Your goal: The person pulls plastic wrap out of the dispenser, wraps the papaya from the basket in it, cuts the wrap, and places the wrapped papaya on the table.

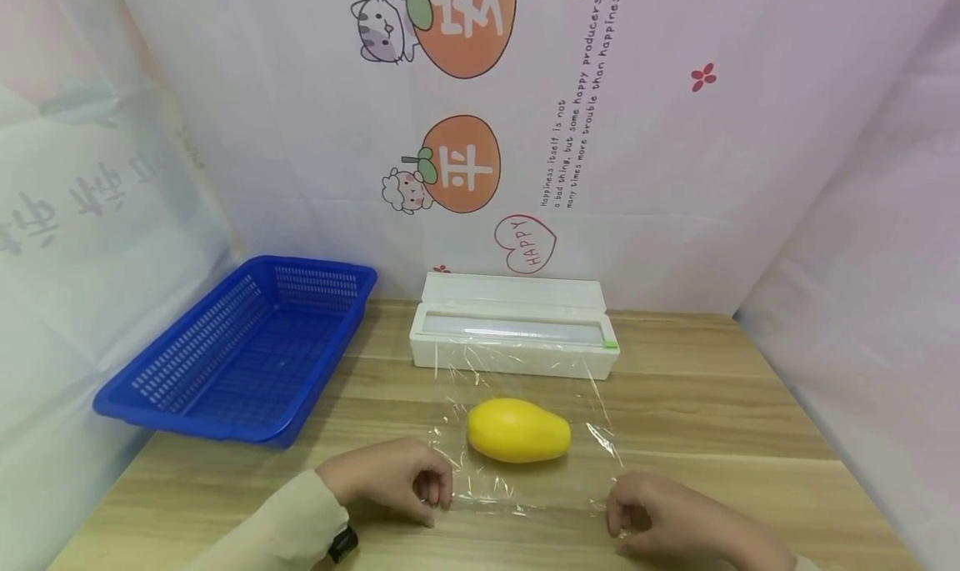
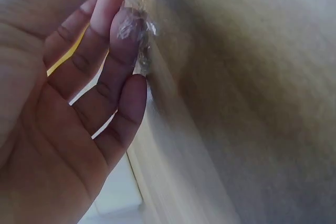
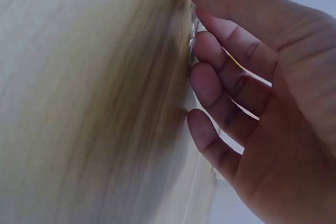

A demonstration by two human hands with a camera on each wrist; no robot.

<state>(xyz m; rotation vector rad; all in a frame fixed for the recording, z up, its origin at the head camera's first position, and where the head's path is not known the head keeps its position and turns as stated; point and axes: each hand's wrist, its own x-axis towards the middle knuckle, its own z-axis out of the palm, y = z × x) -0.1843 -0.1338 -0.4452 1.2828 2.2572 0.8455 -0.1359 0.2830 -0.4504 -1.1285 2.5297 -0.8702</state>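
In the head view a sheet of clear plastic wrap runs from a white wrap dispenser box toward me. A yellow papaya-shaped fruit lies within the sheet's outline; whether the film passes over or under it I cannot tell. My left hand holds the near left corner with curled fingers, and crumpled film clings at its fingertips in the left wrist view. At the near right corner my right hand holds the film's edge with bent fingers close to the table. Some film shows by those fingertips.
A blue perforated basket stands on the left of the wooden table. The dispenser's lid is raised, with a green tab at its right end. White printed cloth hangs behind and at both sides.
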